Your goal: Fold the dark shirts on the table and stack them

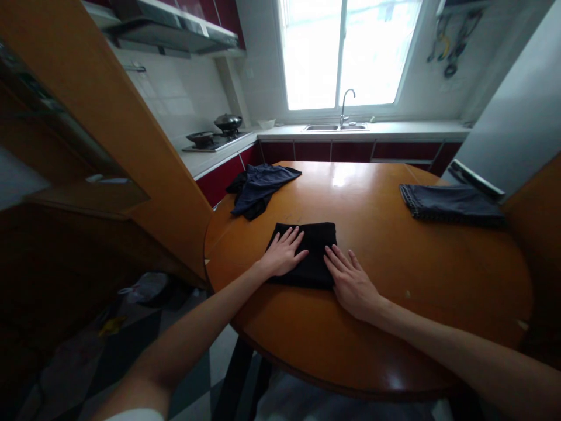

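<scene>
A black cloth garment, folded into a flat rectangle, lies near the front edge of the round wooden table. My left hand rests palm down on its left part, fingers spread. Against its right edge lies my right hand, flat with the fingers stretched out and their tips on the cloth. Neither hand grips anything. Which kind of garment the black cloth is, I cannot tell.
A crumpled dark blue and black pile of clothing sits at the table's back left. Folded dark garments are stacked at the right. Beyond the table stand a counter with a sink and a stove. A wooden cabinet borders the left.
</scene>
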`<state>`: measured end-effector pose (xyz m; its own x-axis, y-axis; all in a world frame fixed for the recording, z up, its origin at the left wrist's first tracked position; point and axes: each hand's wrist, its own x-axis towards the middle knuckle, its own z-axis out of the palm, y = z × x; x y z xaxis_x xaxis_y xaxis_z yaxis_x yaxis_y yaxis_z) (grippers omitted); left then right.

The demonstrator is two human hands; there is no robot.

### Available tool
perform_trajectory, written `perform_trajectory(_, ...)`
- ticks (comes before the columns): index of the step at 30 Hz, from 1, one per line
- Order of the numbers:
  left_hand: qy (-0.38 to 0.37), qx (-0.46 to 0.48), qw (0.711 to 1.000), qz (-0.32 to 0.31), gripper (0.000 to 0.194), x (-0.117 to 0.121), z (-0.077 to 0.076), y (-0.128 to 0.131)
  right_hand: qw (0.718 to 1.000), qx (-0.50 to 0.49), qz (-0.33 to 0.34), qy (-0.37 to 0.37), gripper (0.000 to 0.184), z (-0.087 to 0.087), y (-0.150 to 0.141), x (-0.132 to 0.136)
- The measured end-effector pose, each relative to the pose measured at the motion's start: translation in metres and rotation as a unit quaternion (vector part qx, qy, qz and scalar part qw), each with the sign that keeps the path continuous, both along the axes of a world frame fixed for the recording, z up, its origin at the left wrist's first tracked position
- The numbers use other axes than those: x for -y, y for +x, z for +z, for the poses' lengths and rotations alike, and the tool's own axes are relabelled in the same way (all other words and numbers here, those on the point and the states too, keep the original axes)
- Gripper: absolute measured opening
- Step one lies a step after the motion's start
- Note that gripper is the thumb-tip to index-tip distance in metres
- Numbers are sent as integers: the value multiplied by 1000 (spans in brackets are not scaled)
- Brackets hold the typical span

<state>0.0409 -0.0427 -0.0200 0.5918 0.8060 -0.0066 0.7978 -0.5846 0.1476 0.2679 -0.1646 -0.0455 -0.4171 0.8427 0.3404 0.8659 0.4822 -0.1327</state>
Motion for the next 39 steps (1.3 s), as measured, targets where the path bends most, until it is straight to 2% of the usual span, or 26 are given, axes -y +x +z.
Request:
perform_trajectory(4,-3,-22,1000,9,73,1,7,5,996,-50,17,-77,73,4,2,5)
perform_trajectory(6,11,-25,1000,8,73,1,14,15,988,-114,23,-105,67,11,7,-5)
perform_trajectory(8,33,-3,999,-15,68,0,20,32,971,-222,4,-88,53,20,14,-31)
perform_trajectory(11,53,49,996,-59,59,-3,21,61,920,-384,-67,-51,39,33,26,-92)
perform_trajectory(12,55,63,994,-67,58,-4,18,68,902,-415,-91,-72,36,35,28,-113)
perform_trajectory(14,56,84,993,-67,58,-4,10,78,894,-428,-87,-102,31,33,31,-149)
perform_trajectory(16,53,99,992,-51,59,-4,0,79,891,-428,-66,-133,24,28,30,-171)
perform_trajectory(18,49,108,992,-32,60,-4,-8,76,888,-429,-44,-157,21,21,27,-179)
perform_trajectory(24,49,117,992,-23,62,-4,-13,70,887,-421,5,-189,29,14,24,-177)
perform_trajectory(28,50,115,992,-8,62,-2,-10,71,911,-367,-11,-189,30,14,23,-177)
perform_trajectory(34,47,88,995,-3,64,3,-8,71,958,-219,-58,-175,15,18,23,-172)
perform_trajectory(39,82,61,994,-21,66,7,-7,74,984,-90,-53,-146,21,22,20,-162)
